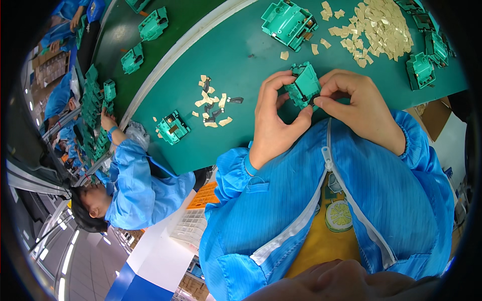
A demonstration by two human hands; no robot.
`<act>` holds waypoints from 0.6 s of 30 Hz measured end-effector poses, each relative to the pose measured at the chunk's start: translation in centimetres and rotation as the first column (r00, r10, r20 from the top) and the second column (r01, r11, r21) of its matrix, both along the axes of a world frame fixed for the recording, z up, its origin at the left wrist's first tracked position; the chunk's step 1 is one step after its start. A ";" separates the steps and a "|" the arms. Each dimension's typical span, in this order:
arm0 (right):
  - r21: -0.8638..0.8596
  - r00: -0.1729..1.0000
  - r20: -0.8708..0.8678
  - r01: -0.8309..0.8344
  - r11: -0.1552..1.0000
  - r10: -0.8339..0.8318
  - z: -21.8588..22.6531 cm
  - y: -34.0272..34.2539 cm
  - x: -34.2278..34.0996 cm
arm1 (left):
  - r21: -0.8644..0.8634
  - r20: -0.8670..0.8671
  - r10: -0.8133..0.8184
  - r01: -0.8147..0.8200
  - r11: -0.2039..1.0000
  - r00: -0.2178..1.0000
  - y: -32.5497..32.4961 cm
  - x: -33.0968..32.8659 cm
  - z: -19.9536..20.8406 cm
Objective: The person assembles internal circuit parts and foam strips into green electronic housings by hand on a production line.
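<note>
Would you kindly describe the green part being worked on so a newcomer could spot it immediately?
On the green table, look at its near edge. There the left hand and right hand hold one green plastic fixture between them. It alone is lifted; the others lie flat.

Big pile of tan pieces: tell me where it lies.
In the head view the tan pile lies at the upper right of the green table, between two green parts, beyond the right hand.
</note>
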State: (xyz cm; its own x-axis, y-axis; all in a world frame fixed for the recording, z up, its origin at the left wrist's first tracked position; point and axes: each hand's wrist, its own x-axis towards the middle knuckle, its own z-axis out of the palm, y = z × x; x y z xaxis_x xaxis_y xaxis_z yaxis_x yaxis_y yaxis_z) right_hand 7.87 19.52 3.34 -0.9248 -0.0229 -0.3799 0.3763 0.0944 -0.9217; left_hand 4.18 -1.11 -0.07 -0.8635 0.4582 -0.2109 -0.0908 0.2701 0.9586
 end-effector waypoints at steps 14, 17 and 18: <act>-0.358 0.993 0.114 0.005 0.934 0.039 -1.8 1.1 -1.6 | 0.081 0.068 -0.062 0.057 0.995 0.996 -0.3 -0.8 0.3; -0.418 0.987 0.140 -0.015 0.908 0.081 -0.6 1.3 -1.7 | 0.146 0.145 -0.149 0.128 0.981 0.978 -0.8 -1.4 2.7; -0.464 0.995 0.047 -0.060 0.884 0.092 -0.6 1.4 -1.6 | 0.164 0.150 -0.155 0.130 0.978 0.976 -0.9 -1.9 3.4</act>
